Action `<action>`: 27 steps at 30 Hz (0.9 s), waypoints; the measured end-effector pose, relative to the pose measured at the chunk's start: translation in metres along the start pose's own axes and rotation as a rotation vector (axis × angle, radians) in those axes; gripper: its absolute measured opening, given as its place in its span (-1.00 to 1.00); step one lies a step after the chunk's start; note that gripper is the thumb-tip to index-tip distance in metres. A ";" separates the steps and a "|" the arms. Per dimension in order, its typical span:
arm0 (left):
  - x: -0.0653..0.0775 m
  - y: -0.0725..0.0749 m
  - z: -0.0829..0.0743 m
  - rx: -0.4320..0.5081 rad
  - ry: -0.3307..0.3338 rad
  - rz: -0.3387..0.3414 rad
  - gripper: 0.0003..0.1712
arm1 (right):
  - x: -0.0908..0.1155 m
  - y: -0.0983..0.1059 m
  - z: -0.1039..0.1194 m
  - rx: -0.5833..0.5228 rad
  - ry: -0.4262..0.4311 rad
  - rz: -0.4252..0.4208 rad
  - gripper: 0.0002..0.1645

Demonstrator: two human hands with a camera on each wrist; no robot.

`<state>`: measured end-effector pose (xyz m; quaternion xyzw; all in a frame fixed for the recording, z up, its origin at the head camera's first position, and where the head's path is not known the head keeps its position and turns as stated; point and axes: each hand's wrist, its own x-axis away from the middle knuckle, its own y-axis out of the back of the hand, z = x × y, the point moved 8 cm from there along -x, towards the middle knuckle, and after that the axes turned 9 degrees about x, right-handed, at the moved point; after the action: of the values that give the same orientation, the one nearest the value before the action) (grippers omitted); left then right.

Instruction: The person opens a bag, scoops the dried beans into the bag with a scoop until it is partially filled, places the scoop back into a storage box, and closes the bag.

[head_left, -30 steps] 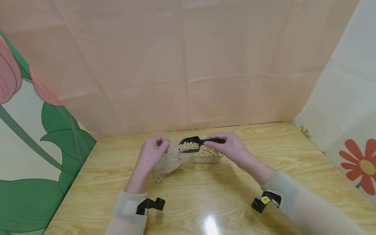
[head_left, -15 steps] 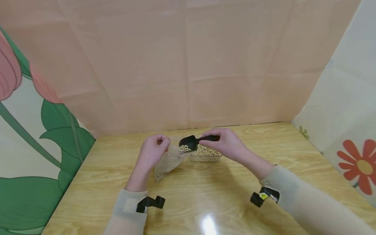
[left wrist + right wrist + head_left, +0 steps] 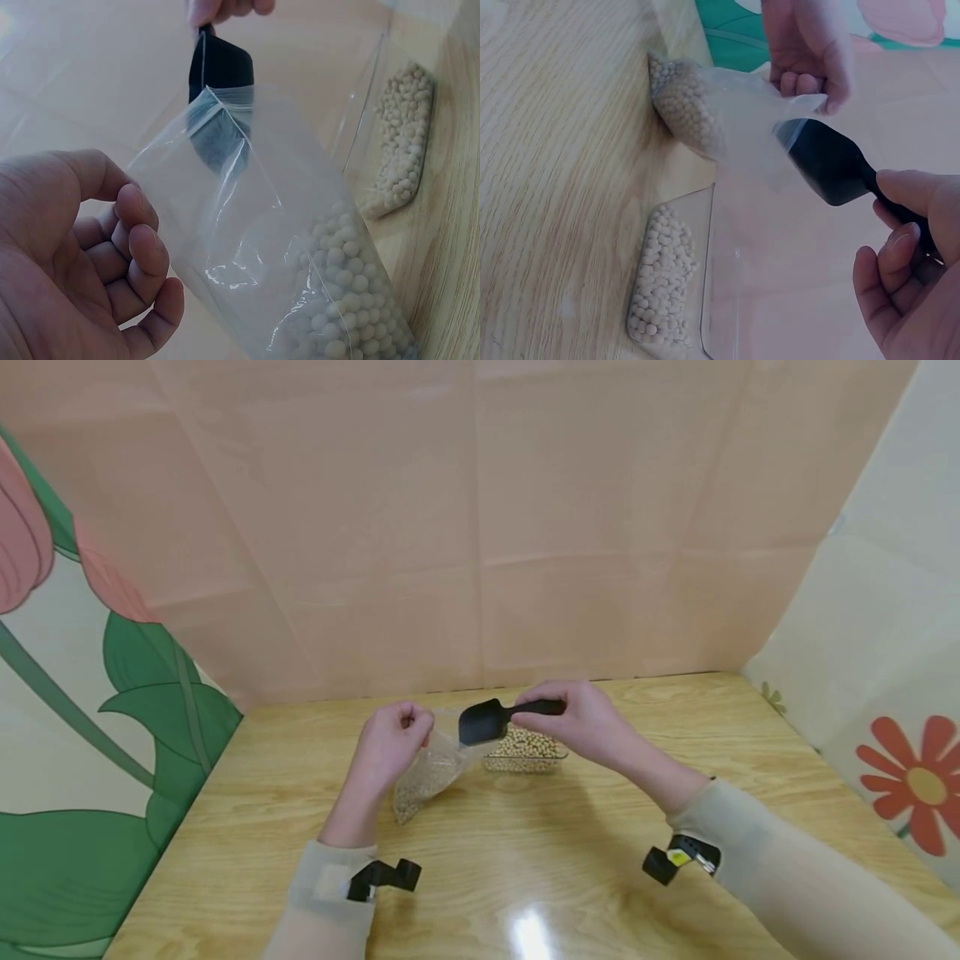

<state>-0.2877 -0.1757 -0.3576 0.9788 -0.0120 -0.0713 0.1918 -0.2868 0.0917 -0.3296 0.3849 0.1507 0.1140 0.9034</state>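
Right grip [image 3: 588, 718] clamped on handle of black scoop [image 3: 483, 722]; scoop extends leftward into mouth of clear plastic bag [image 3: 431, 781]. Left grip [image 3: 393, 735] pinches bag's rim. Clear box [image 3: 701, 225] of pellets [image 3: 660, 285] on bench [image 3: 480, 868], right of bag.

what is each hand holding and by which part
The right hand holds the black scoop by its handle; the left hand pinches the plastic bag by its top edge.

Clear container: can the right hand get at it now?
Likely yes: nothing visible lies between the right hand and the clear container, but that hand's fingers hold the black scoop, tip in the bag's mouth.
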 end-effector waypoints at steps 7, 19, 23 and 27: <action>-0.001 -0.001 0.000 0.006 0.004 0.003 -0.77 | 0.010 0.014 -0.014 -0.049 -0.061 -0.015 -0.55; -0.001 0.000 0.000 0.011 -0.005 0.002 -0.76 | 0.028 0.037 -0.055 0.000 -0.170 -0.059 -0.48; -0.001 0.001 0.001 0.013 0.001 0.002 -0.76 | 0.030 0.040 -0.068 0.017 -0.189 -0.066 -0.45; 0.000 0.003 0.003 0.018 0.017 -0.002 -0.75 | 0.031 0.037 -0.079 0.026 -0.206 -0.046 -0.41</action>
<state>-0.2884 -0.1794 -0.3589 0.9810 -0.0099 -0.0633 0.1831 -0.2897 0.1790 -0.3606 0.4030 0.0672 0.0512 0.9113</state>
